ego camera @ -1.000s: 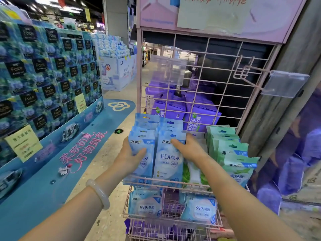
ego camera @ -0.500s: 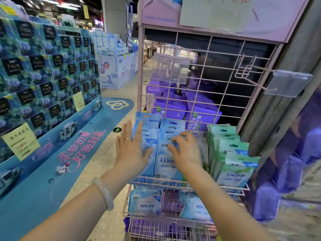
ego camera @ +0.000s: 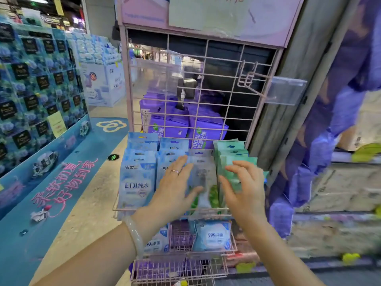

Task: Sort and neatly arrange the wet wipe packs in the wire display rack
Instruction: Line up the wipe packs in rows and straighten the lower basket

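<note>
The pink wire display rack (ego camera: 218, 93) holds rows of wet wipe packs in its top basket: blue packs (ego camera: 137, 182) on the left, a grey-green row (ego camera: 203, 176) in the middle, green packs (ego camera: 231, 153) on the right. My left hand (ego camera: 174, 188), fingers spread, lies flat against the second blue row and the middle row. My right hand (ego camera: 244, 188), fingers apart, touches the front of the green packs. Neither hand grips a pack. A lower basket holds blue "999" packs (ego camera: 212, 236).
Purple boxes (ego camera: 165, 122) stand behind the rack grid. A clear tag holder on a hook (ego camera: 285, 90) juts out at the upper right. A tall display of blue tissue packs (ego camera: 39, 79) fills the left, with a blue floor mat (ego camera: 61, 193) beside it.
Both hands have shifted right: the left from the leftmost blue row to the middle rows, the right from the blue packs to the green packs. The camera has moved closer.
</note>
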Tool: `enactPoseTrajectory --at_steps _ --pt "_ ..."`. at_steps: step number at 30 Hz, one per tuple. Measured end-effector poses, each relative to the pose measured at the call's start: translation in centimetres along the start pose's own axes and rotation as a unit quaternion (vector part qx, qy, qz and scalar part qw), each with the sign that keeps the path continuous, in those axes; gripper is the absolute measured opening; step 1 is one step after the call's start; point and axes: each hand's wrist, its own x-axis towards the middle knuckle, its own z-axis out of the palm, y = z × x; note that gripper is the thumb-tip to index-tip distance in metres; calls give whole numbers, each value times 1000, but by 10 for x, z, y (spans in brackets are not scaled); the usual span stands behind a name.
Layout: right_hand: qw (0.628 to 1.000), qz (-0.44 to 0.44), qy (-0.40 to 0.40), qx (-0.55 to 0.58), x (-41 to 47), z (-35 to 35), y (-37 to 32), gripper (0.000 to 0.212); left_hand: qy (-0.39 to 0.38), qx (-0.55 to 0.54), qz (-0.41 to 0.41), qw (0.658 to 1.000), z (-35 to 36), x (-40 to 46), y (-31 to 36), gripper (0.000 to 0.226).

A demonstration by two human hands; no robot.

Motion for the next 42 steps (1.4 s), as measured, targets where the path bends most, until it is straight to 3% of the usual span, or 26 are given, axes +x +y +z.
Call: enactPoseTrajectory --at_steps 2,6,9,11,15,19,23,28,32,37,39,42 --pt "998 54 9 -6 -4 -20 20 33 -17 -48 14 999 13 2 20 69" --pt "969 240 -60 17 -13 -39 57 58 -76 -98 -26 992 38 11 51 73" --pt "938 313 -122 87 -9 -37 73 30 -80 -134 -86 984 48 22 65 74" --pt "921 337 -150 122 -4 -30 78 14 -63 -141 -127 980 52 31 71 70" --pt "917 352 -142 124 12 -19 81 22 -3 -182 -215 959 53 50 77 54" --pt "920 346 -147 113 20 -13 84 16 39 -164 -253 953 59 58 80 54" --pt "896 393 -129 161 18 -6 84 19 7 -194 -331 924 62 65 78 53" --pt "872 418 -154 204 15 -12 86 28 -25 -183 -300 936 58 57 81 56" --pt "879 407 -154 193 11 -19 81 39 -13 -148 -226 963 43 35 73 51" --pt "944 310 -90 71 6 -31 71 64 129 -19 -141 981 2 13 33 30" --pt "971 227 -64 27 4 -32 66 62 161 46 -154 974 -13 4 9 44" --pt "995 41 -59 -64 2 -24 54 53 114 133 -220 960 -24 -9 -24 69"
